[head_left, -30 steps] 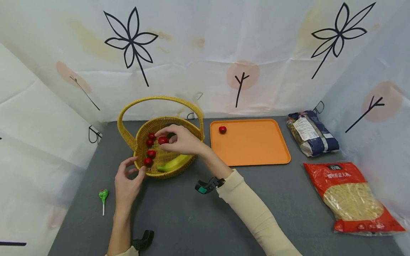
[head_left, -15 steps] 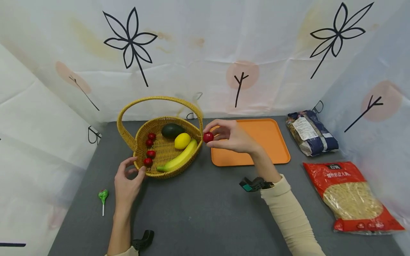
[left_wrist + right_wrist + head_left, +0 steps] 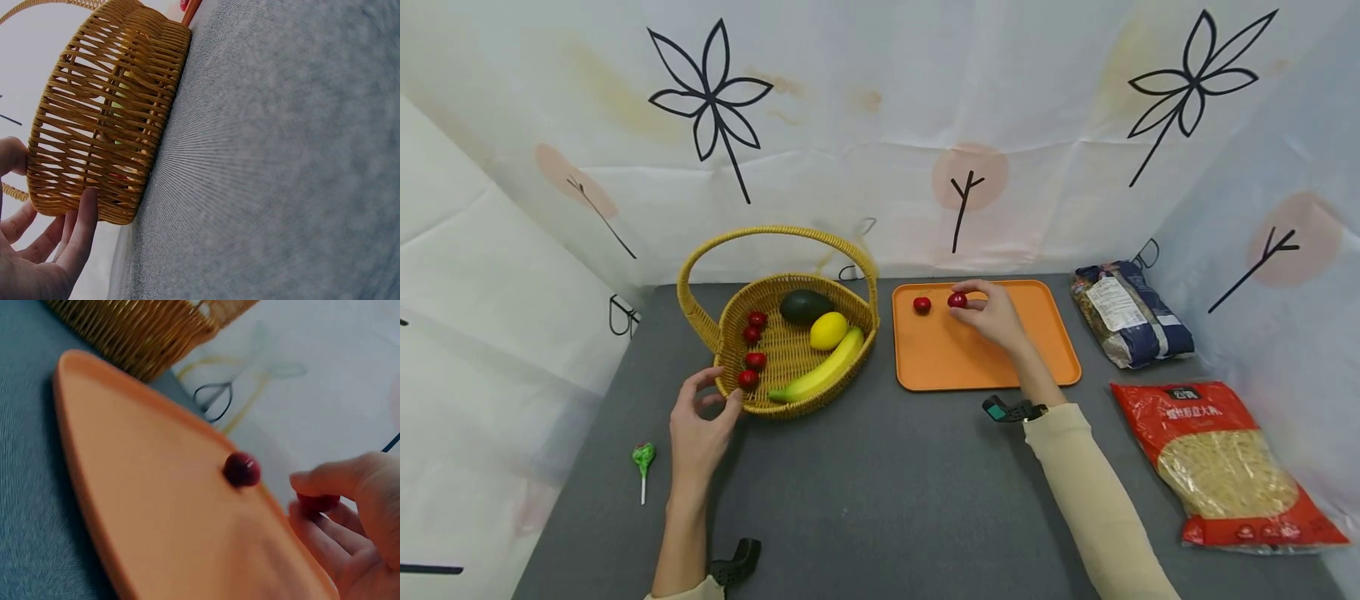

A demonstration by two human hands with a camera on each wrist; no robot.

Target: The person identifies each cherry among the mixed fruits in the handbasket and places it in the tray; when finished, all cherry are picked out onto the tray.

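Note:
In the head view my right hand (image 3: 994,317) pinches a dark red cherry (image 3: 957,300) between thumb and fingers, over the orange tray (image 3: 992,358). Another cherry (image 3: 922,305) lies on the tray to the left; the right wrist view shows this cherry (image 3: 242,469) near the tray's edge. My left hand (image 3: 702,421) holds the near left end of the yellow wicker basket (image 3: 790,410), its thumb and fingers spread on the woven wall (image 3: 106,125). Inside the basket are several cherries (image 3: 755,361), an avocado (image 3: 806,307), a lemon (image 3: 828,331) and a banana (image 3: 820,375).
A green-wrapped lollipop (image 3: 643,457) lies left of my left forearm. To the right are a dark blue food bag (image 3: 1131,312) and a red bag of pasta (image 3: 1228,467). The basket's tall handle (image 3: 775,230) arches above it. White printed cloth (image 3: 865,167) surrounds the grey table (image 3: 865,500).
My right hand has carried a cherry from inside the basket rightward to over the orange tray. The left hand has stayed at the basket's rim.

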